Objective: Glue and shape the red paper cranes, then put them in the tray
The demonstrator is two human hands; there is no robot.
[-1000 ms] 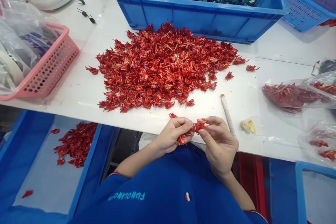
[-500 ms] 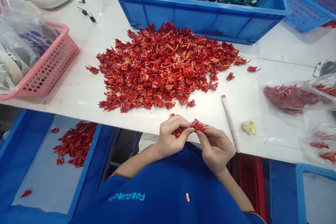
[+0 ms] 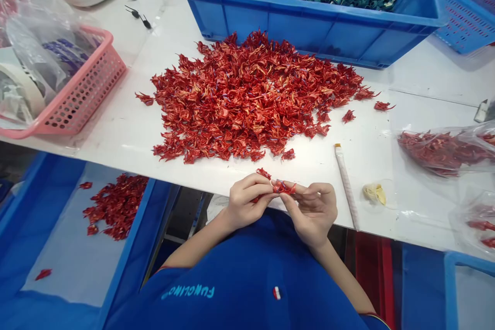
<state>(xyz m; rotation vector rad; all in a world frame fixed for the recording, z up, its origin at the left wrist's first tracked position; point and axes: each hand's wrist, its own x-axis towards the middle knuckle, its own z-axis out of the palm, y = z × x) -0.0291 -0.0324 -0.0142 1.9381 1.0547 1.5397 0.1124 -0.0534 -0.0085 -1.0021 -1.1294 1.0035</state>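
Note:
My left hand (image 3: 247, 201) and my right hand (image 3: 311, 211) meet just over the white table's front edge. Their fingertips pinch a small folded red-and-gold ribbon piece (image 3: 284, 188) between them. A second red piece (image 3: 263, 173) pokes out above my left fingers, and its link to the pinched piece is hidden. Straight ahead of my hands lies a large loose heap of similar red folded pieces (image 3: 247, 98). To the right of my right hand, a white paper-wrapped stick (image 3: 347, 185) lies on the white table (image 3: 116, 139).
A blue crate of dark green curled pieces (image 3: 309, 26) stands behind the heap. A pink basket (image 3: 88, 93) holding plastic bags sits left, and clear bags of red pieces (image 3: 444, 152) lie right. A blue tray (image 3: 116, 211) with more red pieces sits below the table edge.
My hands have drawn closer together around the red piece. The whole scene has shifted slightly right in view.

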